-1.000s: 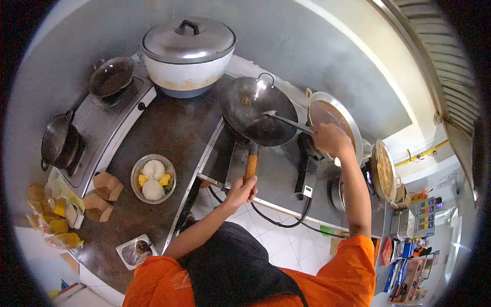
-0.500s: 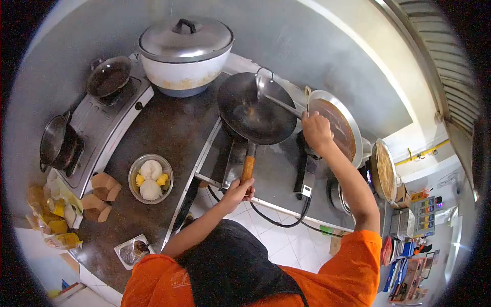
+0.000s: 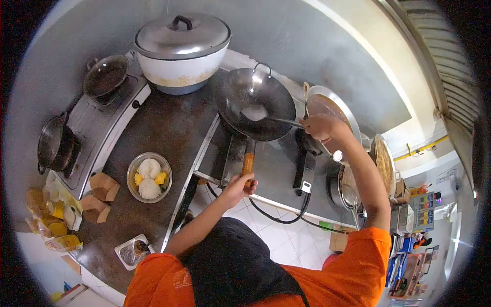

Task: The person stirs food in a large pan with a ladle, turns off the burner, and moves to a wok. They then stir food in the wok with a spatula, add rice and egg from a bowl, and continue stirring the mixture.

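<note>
Gripping the wok (image 3: pixel 262 97) by its handle (image 3: pixel 247 163) in the left hand (image 3: pixel 239 188); clasping the ladle (image 3: pixel 254 113) in the right hand (image 3: pixel 322 127), pointing it leftward into the wok.

Light moderate, slightly hazy; glare sat on the pot lid (image 3: pixel 183 37) and the wok (image 3: pixel 235 97); the ladle (image 3: pixel 254 112) looked smeared. Wide-lens distortion bowed the counter (image 3: pixel 169 123) and the ceiling slats (image 3: pixel 434 48); the corners fell to grainy black; far-right clutter (image 3: pixel 427 212) was soft.
</note>
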### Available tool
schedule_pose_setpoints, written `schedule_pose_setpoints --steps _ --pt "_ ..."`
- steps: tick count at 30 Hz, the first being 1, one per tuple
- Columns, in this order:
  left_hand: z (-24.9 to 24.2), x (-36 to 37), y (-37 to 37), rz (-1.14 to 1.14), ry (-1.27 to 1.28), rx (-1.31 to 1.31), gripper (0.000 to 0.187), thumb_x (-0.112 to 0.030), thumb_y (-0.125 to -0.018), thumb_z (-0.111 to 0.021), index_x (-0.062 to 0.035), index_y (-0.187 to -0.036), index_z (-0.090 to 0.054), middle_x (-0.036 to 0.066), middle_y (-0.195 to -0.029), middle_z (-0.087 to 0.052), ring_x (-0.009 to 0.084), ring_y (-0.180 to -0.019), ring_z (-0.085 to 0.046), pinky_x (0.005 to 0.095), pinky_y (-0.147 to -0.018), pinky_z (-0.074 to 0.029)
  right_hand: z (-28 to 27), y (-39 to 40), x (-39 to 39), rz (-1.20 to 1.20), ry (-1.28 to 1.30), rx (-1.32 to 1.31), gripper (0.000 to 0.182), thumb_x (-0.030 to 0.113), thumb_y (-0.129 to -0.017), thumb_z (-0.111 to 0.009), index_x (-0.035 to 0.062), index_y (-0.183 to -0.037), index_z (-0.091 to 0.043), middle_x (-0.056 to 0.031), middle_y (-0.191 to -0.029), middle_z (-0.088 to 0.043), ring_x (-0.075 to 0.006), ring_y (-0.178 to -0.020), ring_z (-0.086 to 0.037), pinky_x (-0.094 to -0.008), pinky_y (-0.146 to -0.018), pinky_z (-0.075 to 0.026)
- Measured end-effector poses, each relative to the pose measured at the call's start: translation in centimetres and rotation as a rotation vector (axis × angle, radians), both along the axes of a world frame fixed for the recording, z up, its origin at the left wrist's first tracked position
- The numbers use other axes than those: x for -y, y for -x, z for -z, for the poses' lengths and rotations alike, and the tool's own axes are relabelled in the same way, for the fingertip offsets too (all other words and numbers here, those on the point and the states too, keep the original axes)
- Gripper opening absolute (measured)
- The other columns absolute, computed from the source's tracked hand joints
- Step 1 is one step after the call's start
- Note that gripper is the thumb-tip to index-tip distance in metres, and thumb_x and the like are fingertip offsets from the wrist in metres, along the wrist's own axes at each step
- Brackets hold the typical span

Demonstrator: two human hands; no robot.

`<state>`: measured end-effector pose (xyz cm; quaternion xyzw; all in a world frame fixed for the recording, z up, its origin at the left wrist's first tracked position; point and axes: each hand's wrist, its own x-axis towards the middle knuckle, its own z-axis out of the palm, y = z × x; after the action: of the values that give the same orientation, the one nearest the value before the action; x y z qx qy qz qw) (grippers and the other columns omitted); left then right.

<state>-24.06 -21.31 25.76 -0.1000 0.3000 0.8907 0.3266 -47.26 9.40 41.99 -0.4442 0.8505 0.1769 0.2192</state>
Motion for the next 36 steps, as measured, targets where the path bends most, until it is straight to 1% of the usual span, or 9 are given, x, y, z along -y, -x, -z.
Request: schedule_pose_setpoints --steps 3,6,9,16,18,21,24,27,36 --pt "-0.4 0.2 -0.2 -0.005 -0.011 0.006 0.018 -0.026 -0.092 -0.056 -0.0088 -0.095 -0.051 0.002 -0.083 -0.058 0.0107 -0.072 -0.056 0.0245 -0.063 -0.047 -6.4 -7.0 7.3 -0.036 -0.503 0.002 0.041 0.014 -0.080 -0.056 -0.0020 -0.118 -0.054 -0.0170 -0.119 -0.058 -0.0281 -0.095 -0.064 -0.0400 -0.080 -0.053" --pt "0.0 0.1 -0.2 -0.006 -0.030 -0.012 0.017 -0.025 -0.093 -0.055 -0.0091 -0.095 -0.051 0.002 -0.082 -0.057 0.0109 -0.071 -0.056 0.0248 -0.063 -0.047 -4.5 -10.2 6.2 0.494 -0.074 -0.026 0.035 0.015 -0.086 -0.050 0.0094 -0.120 -0.057 -0.0183 -0.109 -0.062 -0.0368 -0.090 -0.061 -0.0441 -0.080 -0.049" --pt "0.4 0.2 -0.4 0.006 -0.035 -0.037 0.018 -0.026 -0.093 -0.055 -0.0093 -0.096 -0.050 0.002 -0.081 -0.056 0.0110 -0.071 -0.055 0.0248 -0.062 -0.047 -5.3 -9.3 3.5 0.031 -0.085 -0.099 0.036 0.015 -0.087 -0.049 0.0096 -0.122 -0.056 -0.0166 -0.112 -0.061 -0.0371 -0.089 -0.061 -0.0428 -0.081 -0.050" --pt "0.6 -0.1 -0.3 -0.009 -0.071 -0.038 0.019 -0.028 -0.093 -0.056 -0.0096 -0.095 -0.049 0.001 -0.081 -0.055 0.0109 -0.071 -0.055 0.0243 -0.063 -0.047 -7.9 -10.6 6.0 0.087 -0.193 -0.142 0.025 0.015 -0.079 -0.055 0.0059 -0.099 -0.066 -0.0084 -0.101 -0.065 -0.0286 -0.092 -0.064 -0.0379 -0.078 -0.053" --pt "0.3 0.2 -0.5 -0.010 -0.051 -0.029 0.019 -0.027 -0.093 -0.056 -0.0095 -0.095 -0.049 0.002 -0.082 -0.055 0.0110 -0.071 -0.055 0.0242 -0.063 -0.047 -9.5 -10.2 7.2 0.446 -0.129 -0.103 0.020 0.016 -0.078 -0.058 0.0068 -0.092 -0.068 -0.0066 -0.101 -0.065 -0.0263 -0.097 -0.062 -0.0360 -0.084 -0.052" --pt "0.3 0.2 -0.5 -0.007 -0.051 -0.012 0.019 -0.027 -0.093 -0.056 -0.0093 -0.095 -0.049 0.002 -0.082 -0.055 0.0111 -0.071 -0.055 0.0241 -0.063 -0.047 -6.8 -7.6 2.7 -0.110 -0.095 -0.160 0.023 0.015 -0.077 -0.059 0.0085 -0.098 -0.066 -0.0095 -0.097 -0.065 -0.0275 -0.094 -0.063 -0.0361 -0.085 -0.051" --pt "0.2 0.2 -0.3 -0.009 -0.068 0.006 0.019 -0.027 -0.093 -0.057 -0.0091 -0.095 -0.049 0.003 -0.082 -0.055 0.0112 -0.071 -0.055 0.0240 -0.063 -0.047 -5.5 -5.6 0.6 -0.120 -0.083 -0.092 0.042 0.017 -0.088 -0.049 0.0155 -0.131 -0.050 -0.0176 -0.102 -0.065 -0.0365 -0.095 -0.061 -0.0438 -0.083 -0.047" --pt "0.9 0.0 -0.4 -0.023 -0.084 0.017 0.019 -0.026 -0.092 -0.058 -0.0090 -0.095 -0.049 0.003 -0.082 -0.055 0.0113 -0.071 -0.056 0.0238 -0.063 -0.047 -11.4 -8.8 6.8 0.305 -0.104 -0.160 0.041 0.017 -0.088 -0.051 0.0167 -0.129 -0.053 -0.0156 -0.095 -0.067 -0.0363 -0.089 -0.062 -0.0442 -0.080 -0.048" --pt "0.7 0.1 -0.3 -0.027 -0.101 -0.005 0.021 -0.026 -0.092 -0.058 -0.0073 -0.093 -0.050 0.003 -0.082 -0.055 0.0115 -0.071 -0.056 0.0237 -0.063 -0.047 -12.5 -6.4 6.8 0.270 -0.162 -0.140 0.036 0.016 -0.085 -0.053 0.0125 -0.121 -0.058 -0.0181 -0.089 -0.065 -0.0360 -0.082 -0.060 -0.0433 -0.075 -0.047"
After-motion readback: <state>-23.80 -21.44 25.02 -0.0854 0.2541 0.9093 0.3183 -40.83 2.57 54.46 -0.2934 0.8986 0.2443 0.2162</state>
